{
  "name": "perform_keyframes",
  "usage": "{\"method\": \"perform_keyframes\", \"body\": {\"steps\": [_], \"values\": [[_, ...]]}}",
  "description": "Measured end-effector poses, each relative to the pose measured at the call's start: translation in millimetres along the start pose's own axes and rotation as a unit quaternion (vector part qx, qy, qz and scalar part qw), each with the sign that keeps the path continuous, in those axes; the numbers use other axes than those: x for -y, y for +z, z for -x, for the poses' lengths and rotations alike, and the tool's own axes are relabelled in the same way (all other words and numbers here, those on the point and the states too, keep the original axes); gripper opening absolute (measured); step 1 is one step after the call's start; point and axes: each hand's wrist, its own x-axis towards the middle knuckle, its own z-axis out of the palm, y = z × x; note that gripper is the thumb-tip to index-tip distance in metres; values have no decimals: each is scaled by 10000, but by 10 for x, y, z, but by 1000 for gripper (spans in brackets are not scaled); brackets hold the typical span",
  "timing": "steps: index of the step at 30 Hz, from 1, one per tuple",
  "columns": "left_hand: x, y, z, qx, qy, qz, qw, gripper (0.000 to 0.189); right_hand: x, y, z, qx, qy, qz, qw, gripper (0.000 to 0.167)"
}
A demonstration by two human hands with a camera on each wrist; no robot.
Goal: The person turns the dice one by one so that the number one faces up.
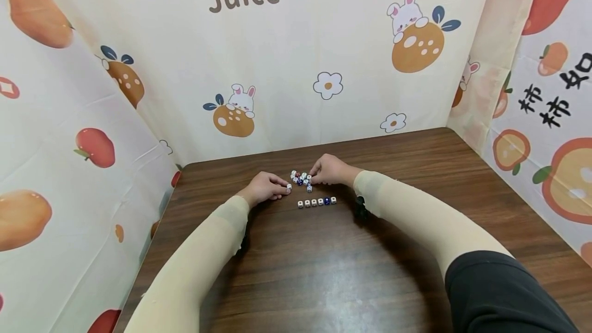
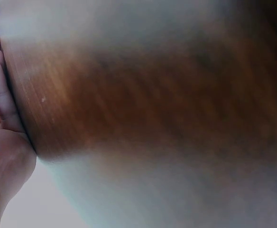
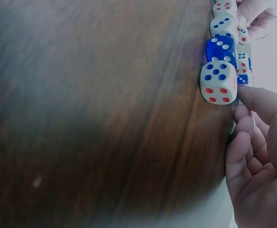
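In the head view my left hand (image 1: 267,187) pinches a white die (image 1: 289,186) just left of a loose cluster of dice. My right hand (image 1: 332,170) reaches in from the other side, with thumb and forefinger around a white die (image 1: 309,178) at the cluster's right edge. White dice with a few blue ones and a red die (image 1: 298,174) make up the cluster. Nearer me, a straight row holds several white dice (image 1: 314,202) and one blue die (image 1: 327,201). In the right wrist view that row's end die (image 3: 218,81) partly hides the cluster behind.
The dice lie on a dark wood-grain table (image 1: 277,271). A printed cloth (image 1: 296,55) stands along the table's far edge, with more cloth at the left and right sides. Both forearms wear pale sleeves, and a dark band shows under the right wrist.
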Motion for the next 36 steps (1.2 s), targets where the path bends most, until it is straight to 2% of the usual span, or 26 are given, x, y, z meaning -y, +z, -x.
{"method": "perform_keyframes", "body": {"steps": [10, 20, 29, 36], "values": [[-4, -10, -4, -2, 17, -3, 10000, 23, 32, -9, 23, -74, 71, 33, 9999, 13], [1, -1, -3, -4, 43, -1, 10000, 23, -28, -58, 92, -82, 68, -151, 9998, 13], [-23, -11, 18, 31, 57, -12, 10000, 22, -138, -160, 266, -233, 173, -380, 9989, 13], [-19, -11, 14, 15, 25, 59, 10000, 22, -177, -261, 422, -280, 72, -383, 9988, 12]]}}
